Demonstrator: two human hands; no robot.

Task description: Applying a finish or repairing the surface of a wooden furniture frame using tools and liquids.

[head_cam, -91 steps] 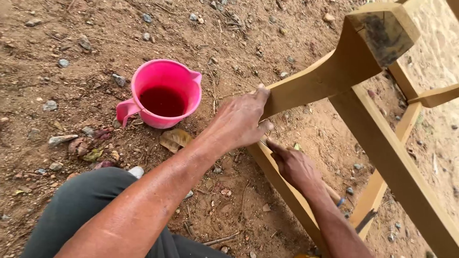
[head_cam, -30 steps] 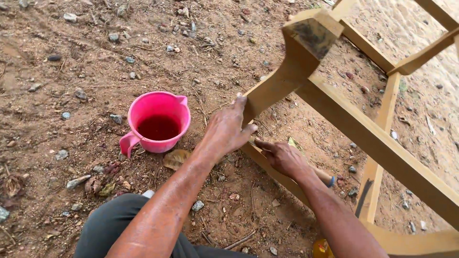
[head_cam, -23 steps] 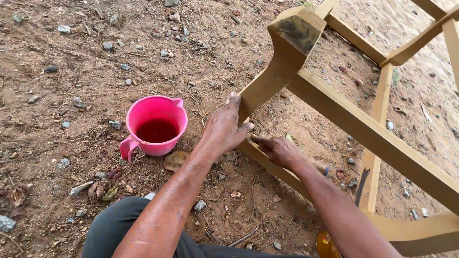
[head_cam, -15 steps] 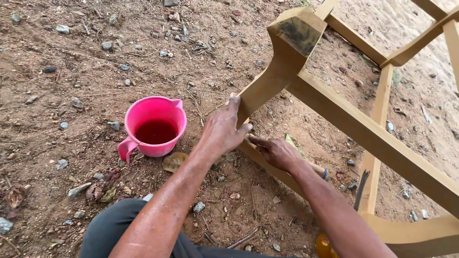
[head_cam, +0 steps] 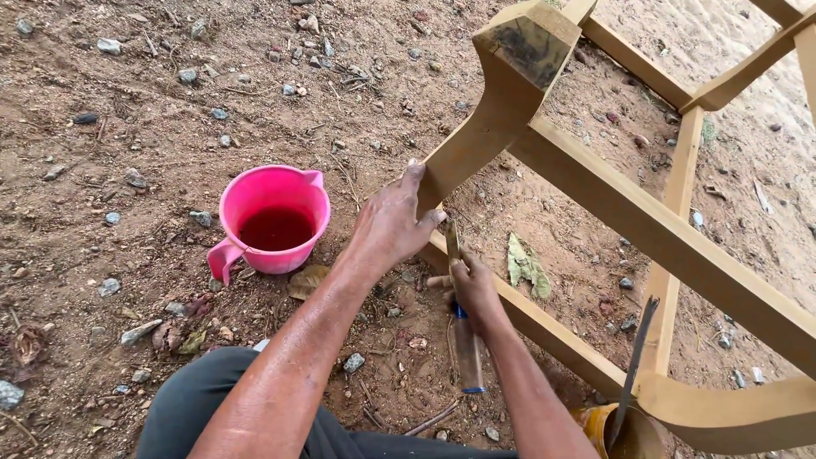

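Note:
An unfinished wooden furniture frame [head_cam: 612, 204] lies tipped on bare dirt. My left hand [head_cam: 391, 225] grips its curved leg [head_cam: 476, 140] just above the lower rail. My right hand [head_cam: 474, 289] holds a paintbrush [head_cam: 463, 340] with a pale, blue-banded handle. Its bristle end points up against the joint of leg and rail [head_cam: 544, 327]. A pink jug [head_cam: 272, 219] with dark red liquid stands on the ground left of my left hand.
A yellow-brown container [head_cam: 616, 429] with a dark stick standing in it sits at the bottom right under the frame. Stones, dry leaves and twigs litter the dirt. My knee in dark trousers [head_cam: 204, 408] is at the bottom.
The view has drawn in slightly. My right hand has turned, so the brush handle now shows pointing down toward me. My left hand stays on the leg.

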